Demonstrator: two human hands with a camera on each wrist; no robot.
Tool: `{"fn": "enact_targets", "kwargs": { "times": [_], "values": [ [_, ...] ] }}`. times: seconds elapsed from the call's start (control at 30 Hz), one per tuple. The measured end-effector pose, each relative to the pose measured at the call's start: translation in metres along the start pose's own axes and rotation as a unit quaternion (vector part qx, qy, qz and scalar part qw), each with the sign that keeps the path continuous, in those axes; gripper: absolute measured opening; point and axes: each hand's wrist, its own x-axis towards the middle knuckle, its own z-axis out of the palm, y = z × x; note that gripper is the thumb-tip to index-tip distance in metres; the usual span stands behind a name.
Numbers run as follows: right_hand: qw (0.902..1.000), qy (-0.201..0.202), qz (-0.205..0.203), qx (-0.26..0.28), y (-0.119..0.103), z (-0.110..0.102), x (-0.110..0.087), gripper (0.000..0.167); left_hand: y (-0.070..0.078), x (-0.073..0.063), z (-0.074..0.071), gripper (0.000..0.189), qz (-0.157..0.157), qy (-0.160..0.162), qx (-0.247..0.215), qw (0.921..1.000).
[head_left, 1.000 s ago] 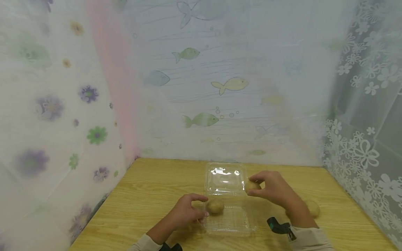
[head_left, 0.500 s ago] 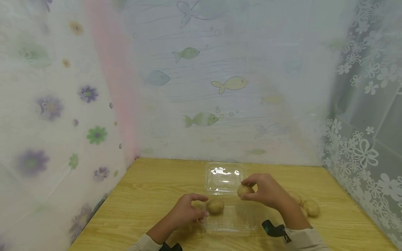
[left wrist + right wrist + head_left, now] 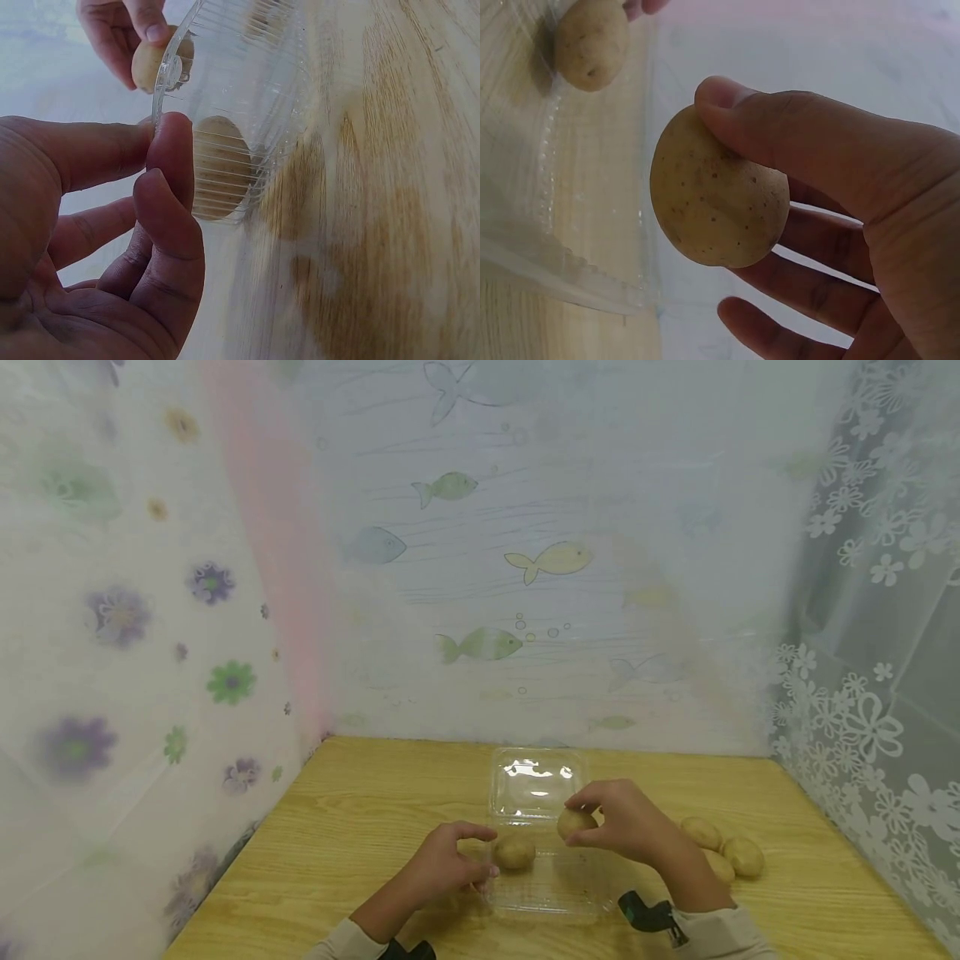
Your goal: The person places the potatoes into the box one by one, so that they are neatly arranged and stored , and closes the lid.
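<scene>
A clear plastic clamshell box (image 3: 547,906) lies unfolded on the table, its lid (image 3: 538,785) laid back behind the base. One potato (image 3: 514,852) sits at the left inside the base. My left hand (image 3: 446,864) pinches the base's left rim between thumb and fingers; the left wrist view shows the ribbed rim (image 3: 161,90) in that pinch. Over the right part of the box, my right hand (image 3: 626,822) holds a second potato (image 3: 716,191) between thumb and fingers. Small dark specks mark its skin in the right wrist view.
Several potatoes (image 3: 742,857) lie in a cluster on the wooden table (image 3: 375,793), right of the right forearm. A dark wrist camera mount (image 3: 648,914) juts from the right wrist near the box. Patterned curtains (image 3: 637,693) stand behind the table and at both sides.
My right hand has moved left and slightly toward me with its potato, from beside the lid to over the box. The cluster at right shows more fully. The left hand keeps its place.
</scene>
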Motion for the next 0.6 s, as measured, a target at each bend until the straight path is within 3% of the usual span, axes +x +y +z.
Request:
{"fn": "enact_targets", "kwargs": {
  "times": [0.6],
  "values": [
    [0.9987, -0.035, -0.003, 0.037, -0.003, 0.018, 0.006, 0.040, 0.002, -0.001, 0.001, 0.050, -0.002, 0.005, 0.001, 1.0000]
  ]
}}
